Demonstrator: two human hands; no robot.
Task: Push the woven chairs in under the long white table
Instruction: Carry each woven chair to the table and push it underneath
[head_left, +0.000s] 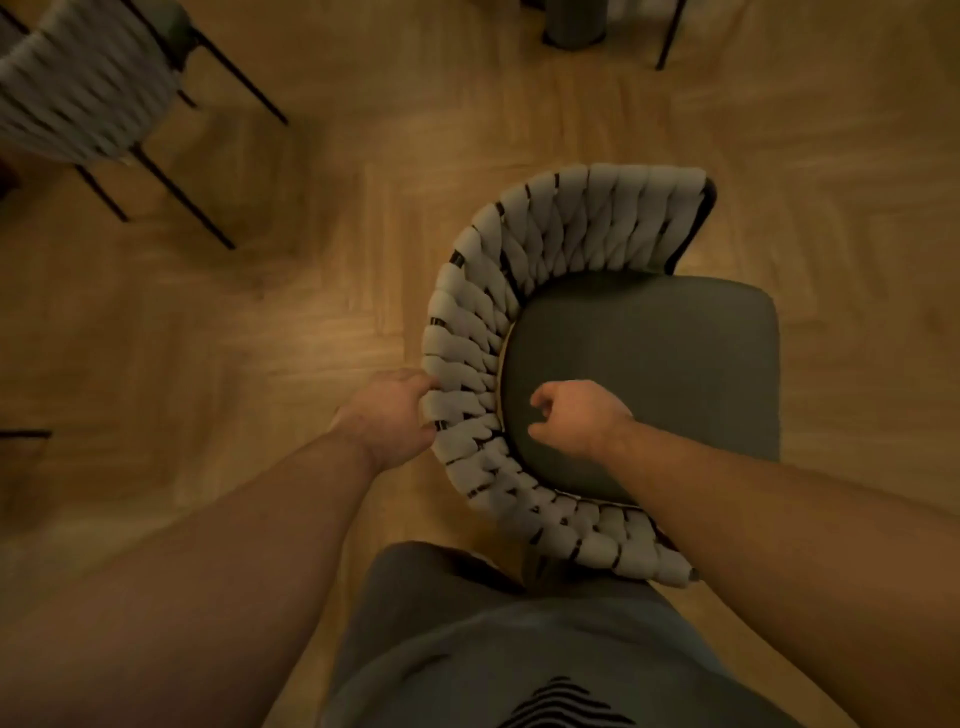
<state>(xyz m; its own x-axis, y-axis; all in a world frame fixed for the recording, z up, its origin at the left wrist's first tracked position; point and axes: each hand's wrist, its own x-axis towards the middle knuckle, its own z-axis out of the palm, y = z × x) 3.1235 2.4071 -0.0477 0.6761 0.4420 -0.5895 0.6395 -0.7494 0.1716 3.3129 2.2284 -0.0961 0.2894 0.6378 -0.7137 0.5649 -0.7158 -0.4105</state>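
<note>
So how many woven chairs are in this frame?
2. One woven chair directly below, left hand gripping its back; a second chair at upper left. The dark leg at the top edge may belong to a third.

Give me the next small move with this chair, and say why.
Probably bring the right hand onto the woven backrest. The left hand grips its rim, while the right hangs loosely curled over the seat cushion, holding nothing. Two hands should steer it better.

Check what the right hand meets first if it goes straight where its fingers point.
Likely the inner face of the woven backrest: the right hand sits over the seat cushion, fingers aimed at that weave, opposite the gripping left hand. Height above the cushion is unclear.
</note>
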